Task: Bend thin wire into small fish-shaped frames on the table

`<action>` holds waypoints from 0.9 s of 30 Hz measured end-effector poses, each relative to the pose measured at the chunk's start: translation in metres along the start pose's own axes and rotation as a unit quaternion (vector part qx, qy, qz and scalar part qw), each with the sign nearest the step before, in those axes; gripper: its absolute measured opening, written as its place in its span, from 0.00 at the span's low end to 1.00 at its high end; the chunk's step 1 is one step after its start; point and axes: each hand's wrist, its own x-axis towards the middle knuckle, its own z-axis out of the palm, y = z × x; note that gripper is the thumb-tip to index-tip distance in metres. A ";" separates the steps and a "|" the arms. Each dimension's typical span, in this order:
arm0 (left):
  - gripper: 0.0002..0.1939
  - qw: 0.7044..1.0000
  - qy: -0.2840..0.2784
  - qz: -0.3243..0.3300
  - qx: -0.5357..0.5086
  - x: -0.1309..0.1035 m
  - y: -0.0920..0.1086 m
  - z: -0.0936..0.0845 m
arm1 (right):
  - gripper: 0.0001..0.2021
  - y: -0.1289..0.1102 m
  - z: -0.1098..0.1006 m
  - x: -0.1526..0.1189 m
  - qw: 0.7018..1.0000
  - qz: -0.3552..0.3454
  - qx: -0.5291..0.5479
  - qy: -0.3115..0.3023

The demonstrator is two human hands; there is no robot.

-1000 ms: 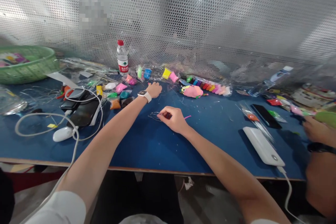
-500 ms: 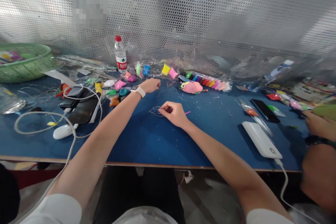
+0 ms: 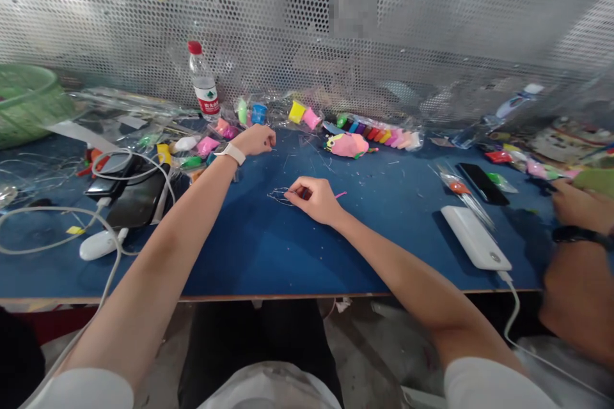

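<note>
My right hand (image 3: 316, 199) is closed in a pinch low over the blue table. A thin, pale looped wire (image 3: 275, 194) shows beyond its fingertips, and a slim pink piece (image 3: 341, 195) pokes out on its other side; whether these join is hidden by the hand. My left hand (image 3: 259, 139), with a white watch band on the wrist, is reached out farther back, its fingers curled together. What it holds, if anything, is too small to make out. Near it lie pink clay packets (image 3: 208, 146). A pink clay figure (image 3: 348, 145) with a yellow face lies beyond my right hand.
A red-capped water bottle (image 3: 205, 86) stands against the perforated metal panel (image 3: 268, 25). Phones and white cables (image 3: 115, 268) lie left, beside a green basket (image 3: 33, 108). Right are a white power bank (image 3: 474, 236), a black phone (image 3: 482, 183) and another person's hand (image 3: 578, 204).
The view has shifted slightly. My left hand has drawn a little to the left along the back of the table. My right hand keeps its pinch in about the same place.
</note>
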 end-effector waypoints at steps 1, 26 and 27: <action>0.08 1.000 -0.001 0.001 -0.004 0.000 -0.002 0.000 | 0.14 0.000 0.000 0.000 1.000 -0.001 0.001 0.000; 0.16 0.993 -0.031 0.104 0.047 -0.004 0.125 0.033 | 0.12 -0.027 0.006 -0.018 0.979 -0.168 0.001 -0.118; 0.14 0.992 -0.025 0.105 0.057 -0.004 0.125 0.032 | 0.13 -0.028 0.007 -0.018 0.977 -0.174 -0.001 -0.125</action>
